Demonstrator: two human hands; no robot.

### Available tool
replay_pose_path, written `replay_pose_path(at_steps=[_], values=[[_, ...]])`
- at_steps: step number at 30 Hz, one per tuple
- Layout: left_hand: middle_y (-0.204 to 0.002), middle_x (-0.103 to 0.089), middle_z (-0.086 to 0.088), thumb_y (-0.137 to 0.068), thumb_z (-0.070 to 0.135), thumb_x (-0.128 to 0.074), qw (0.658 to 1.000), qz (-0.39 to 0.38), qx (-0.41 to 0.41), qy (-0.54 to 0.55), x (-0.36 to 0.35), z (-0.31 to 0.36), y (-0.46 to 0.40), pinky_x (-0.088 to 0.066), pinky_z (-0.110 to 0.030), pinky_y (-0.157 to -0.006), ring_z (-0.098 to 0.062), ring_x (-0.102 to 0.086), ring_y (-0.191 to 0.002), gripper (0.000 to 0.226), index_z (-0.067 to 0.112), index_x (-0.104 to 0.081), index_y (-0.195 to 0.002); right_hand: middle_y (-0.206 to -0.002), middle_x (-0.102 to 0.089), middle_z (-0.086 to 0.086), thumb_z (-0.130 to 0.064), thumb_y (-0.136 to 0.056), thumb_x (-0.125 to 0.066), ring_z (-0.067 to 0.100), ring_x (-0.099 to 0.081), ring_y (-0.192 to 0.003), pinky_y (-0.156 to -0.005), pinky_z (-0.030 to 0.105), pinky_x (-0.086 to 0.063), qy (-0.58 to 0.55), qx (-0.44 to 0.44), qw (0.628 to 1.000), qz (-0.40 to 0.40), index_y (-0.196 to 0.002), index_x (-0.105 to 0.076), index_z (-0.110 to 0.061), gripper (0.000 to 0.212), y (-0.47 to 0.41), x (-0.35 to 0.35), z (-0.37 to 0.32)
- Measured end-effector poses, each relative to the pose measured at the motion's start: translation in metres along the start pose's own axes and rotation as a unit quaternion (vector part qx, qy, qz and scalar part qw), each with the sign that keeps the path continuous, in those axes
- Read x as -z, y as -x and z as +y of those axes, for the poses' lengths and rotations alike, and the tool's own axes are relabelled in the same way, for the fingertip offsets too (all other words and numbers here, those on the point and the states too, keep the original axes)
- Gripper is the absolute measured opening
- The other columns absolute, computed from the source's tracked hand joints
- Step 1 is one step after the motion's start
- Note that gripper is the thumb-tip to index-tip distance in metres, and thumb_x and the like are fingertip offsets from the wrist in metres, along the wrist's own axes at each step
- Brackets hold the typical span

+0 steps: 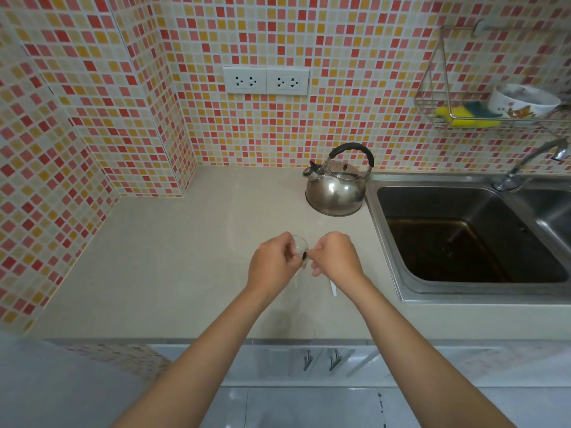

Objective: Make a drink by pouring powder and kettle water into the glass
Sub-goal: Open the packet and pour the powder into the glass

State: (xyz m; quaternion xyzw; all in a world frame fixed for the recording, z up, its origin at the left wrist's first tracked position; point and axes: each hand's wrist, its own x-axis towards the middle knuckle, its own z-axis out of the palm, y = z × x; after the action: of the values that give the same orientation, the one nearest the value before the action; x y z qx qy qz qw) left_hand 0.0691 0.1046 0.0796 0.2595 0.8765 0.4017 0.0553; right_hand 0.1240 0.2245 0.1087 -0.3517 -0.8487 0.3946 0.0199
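Observation:
A clear glass (300, 244) stands on the beige counter (173, 261), mostly hidden behind my hands. My left hand (273, 262) and my right hand (336, 257) meet just above its rim. Both pinch a small powder sachet (304, 257); only a dark bit of it shows between the fingertips. The steel kettle (335, 191) with a black handle sits upright at the back of the counter, apart from both hands and beside the sink. I cannot see whether any powder is in the glass.
A steel sink (463, 239) with a tap (531, 159) takes up the right side. A thin white strip (333, 288) lies on the counter under my right wrist. A wire rack (438, 118) holding a sponge and bowl hangs on the tiled wall. Wall sockets (265, 80) sit above the counter.

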Motion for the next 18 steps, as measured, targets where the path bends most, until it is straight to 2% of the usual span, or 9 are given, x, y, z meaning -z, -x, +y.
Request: replay_pose_path(at_steps=[2, 3, 5, 7, 9, 11, 14, 18], values=[[-0.108, -0.066, 0.011, -0.083, 0.015, -0.059, 0.995, -0.04, -0.086, 0.012, -0.001, -0.006, -0.001, -0.045, -0.018, -0.082, -0.008, -0.057, -0.097, 0.029, 0.025, -0.064, -0.11, -0.063, -0.072, 0.014, -0.01, -0.075, -0.058, 0.022, -0.07, -0.052, -0.065, 0.038, -0.059, -0.021, 0.006, 1.0, -0.008, -0.069, -0.066, 0.003, 0.016, -0.002, 0.006, -0.001], [-0.117, -0.064, 0.014, -0.085, 0.015, -0.058, 0.992, -0.053, -0.114, 0.018, 0.001, -0.009, -0.001, -0.042, -0.016, -0.091, -0.003, -0.053, -0.106, 0.037, 0.026, -0.062, -0.12, -0.062, -0.072, 0.012, -0.011, -0.075, -0.059, 0.022, -0.07, -0.052, -0.067, 0.039, -0.06, -0.027, 0.01, 1.0, -0.011, -0.07, -0.067, 0.003, 0.016, -0.002, 0.009, -0.002], [-0.121, -0.064, 0.015, -0.087, 0.018, -0.059, 0.987, -0.059, -0.143, 0.038, 0.003, -0.014, -0.002, -0.04, -0.017, -0.099, 0.0, -0.051, -0.113, 0.038, 0.027, -0.063, -0.123, -0.062, -0.072, 0.011, -0.01, -0.074, -0.059, 0.022, -0.071, -0.053, -0.07, 0.041, -0.061, -0.027, 0.016, 0.999, -0.013, -0.07, -0.069, 0.002, 0.016, -0.002, 0.013, -0.004], [-0.12, -0.065, 0.015, -0.082, 0.031, -0.067, 0.986, -0.058, -0.148, 0.051, 0.003, -0.018, -0.001, -0.039, -0.014, -0.099, 0.004, -0.051, -0.114, 0.041, 0.029, -0.062, -0.123, -0.063, -0.072, 0.012, -0.009, -0.072, -0.059, 0.024, -0.071, -0.058, -0.073, 0.043, -0.061, -0.024, 0.018, 0.999, -0.015, -0.069, -0.07, 0.002, 0.016, 0.0, 0.014, -0.007], [-0.122, -0.063, 0.015, -0.072, 0.042, -0.077, 0.986, -0.061, -0.148, 0.051, 0.001, -0.019, 0.001, -0.035, -0.007, -0.097, 0.005, -0.05, -0.114, 0.058, 0.03, -0.059, -0.126, -0.063, -0.072, 0.011, -0.008, -0.071, -0.058, 0.025, -0.072, -0.06, -0.074, 0.043, -0.06, -0.02, 0.021, 0.999, -0.019, -0.067, -0.071, 0.001, 0.016, 0.002, 0.015, -0.009], [-0.123, -0.062, 0.01, -0.069, 0.036, -0.081, 0.987, -0.047, -0.149, 0.044, -0.002, -0.019, 0.001, -0.036, -0.007, -0.097, -0.001, -0.052, -0.113, 0.065, 0.027, -0.057, -0.129, -0.063, -0.072, 0.01, -0.009, -0.07, -0.059, 0.023, -0.071, -0.06, -0.074, 0.041, -0.06, -0.017, 0.024, 0.999, -0.022, -0.066, -0.071, -0.001, 0.016, 0.003, 0.016, -0.01], [-0.121, -0.063, 0.003, -0.074, 0.027, -0.079, 0.984, -0.01, -0.173, 0.027, -0.005, -0.017, 0.002, -0.044, -0.017, -0.096, -0.009, -0.057, -0.111, 0.061, 0.022, -0.057, -0.131, -0.064, -0.073, 0.008, -0.01, -0.068, -0.059, 0.019, -0.071, -0.061, -0.07, 0.035, -0.058, 0.003, 0.029, 0.999, -0.014, -0.063, -0.072, -0.005, 0.015, 0.005, 0.018, -0.013], [-0.117, -0.064, 0.002, -0.078, 0.025, -0.076, 0.981, 0.009, -0.189, 0.035, -0.005, -0.016, 0.003, -0.047, -0.02, -0.093, -0.009, -0.058, -0.106, 0.056, 0.019, -0.057, -0.13, -0.069, -0.074, 0.011, -0.01, -0.07, -0.057, 0.022, -0.072, -0.066, -0.063, 0.031, -0.054, 0.052, 0.033, 0.998, -0.006, -0.068, -0.072, -0.007, 0.016, 0.005, 0.019, -0.014]])
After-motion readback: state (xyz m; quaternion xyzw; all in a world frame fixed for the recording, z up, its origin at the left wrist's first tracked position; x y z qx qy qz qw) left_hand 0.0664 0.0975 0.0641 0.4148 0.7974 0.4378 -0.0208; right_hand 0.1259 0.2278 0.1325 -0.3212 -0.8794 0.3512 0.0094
